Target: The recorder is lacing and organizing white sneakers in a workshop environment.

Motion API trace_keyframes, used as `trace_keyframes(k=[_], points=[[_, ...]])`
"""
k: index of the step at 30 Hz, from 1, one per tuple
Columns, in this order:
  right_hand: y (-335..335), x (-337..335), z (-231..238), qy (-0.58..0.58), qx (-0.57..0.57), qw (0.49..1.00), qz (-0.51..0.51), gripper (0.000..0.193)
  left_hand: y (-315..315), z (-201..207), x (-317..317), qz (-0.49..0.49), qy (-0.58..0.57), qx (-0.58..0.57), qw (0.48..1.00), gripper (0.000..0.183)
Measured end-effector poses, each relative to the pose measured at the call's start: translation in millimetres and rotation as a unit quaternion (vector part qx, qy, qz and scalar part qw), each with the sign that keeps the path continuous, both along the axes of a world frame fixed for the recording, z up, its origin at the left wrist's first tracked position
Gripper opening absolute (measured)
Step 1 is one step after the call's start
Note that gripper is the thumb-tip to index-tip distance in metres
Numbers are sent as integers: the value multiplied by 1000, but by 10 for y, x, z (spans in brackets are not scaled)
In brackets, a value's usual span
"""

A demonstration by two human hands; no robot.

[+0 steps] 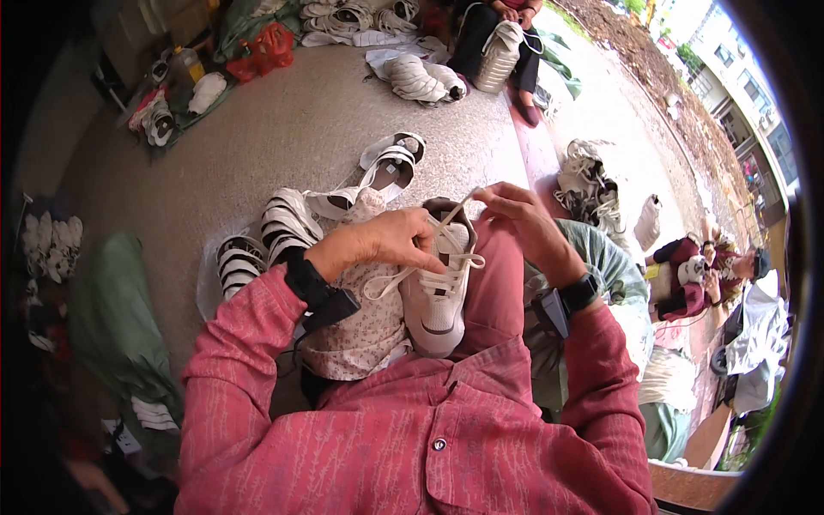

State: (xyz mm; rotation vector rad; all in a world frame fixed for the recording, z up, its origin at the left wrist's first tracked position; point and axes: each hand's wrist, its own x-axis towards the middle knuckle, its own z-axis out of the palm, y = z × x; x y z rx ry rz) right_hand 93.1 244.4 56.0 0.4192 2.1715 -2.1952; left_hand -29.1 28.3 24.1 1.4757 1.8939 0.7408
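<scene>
White sneaker (436, 292) on lap, laced partway: left hand (386, 245) pinches lace over its tongue, right hand (515, 219) pulls lace end (459, 206) beyond its collar; tying remains.

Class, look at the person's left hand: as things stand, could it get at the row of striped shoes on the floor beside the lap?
Probably yes. The left hand rests on the white shoe in the lap, and the striped shoes lie just beyond its wrist with nothing between, though it must first release the lace.

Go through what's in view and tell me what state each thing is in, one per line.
White shoe: lying on the lap, partly laced.
Lace: loose, a loop hanging off the shoe's side.
Left hand: pressed on the shoe, fingers on the lace.
Right hand: raised, pinching a lace end.
Shoe uppers: piled on the floor, unlaced.
</scene>
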Motion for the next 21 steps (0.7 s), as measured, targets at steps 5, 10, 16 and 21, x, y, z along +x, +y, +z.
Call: trace_keyframes(k=[5,10,16,21], points=[[-158,-68,-293,84,-448,889,40,17,-25,-62,30,30,-58,-21,998,29],[629,-68,-349,216,-423,876,-85,16,-55,62,6,81,-249,-65,963,23],[1629,494,-515,247,-556,731,-307,10,-34,105,35,34,-223,-55,973,19],[850,711,-600,88,36,965,-243,27,-175,62,11,43,-270,-42,961,16]])
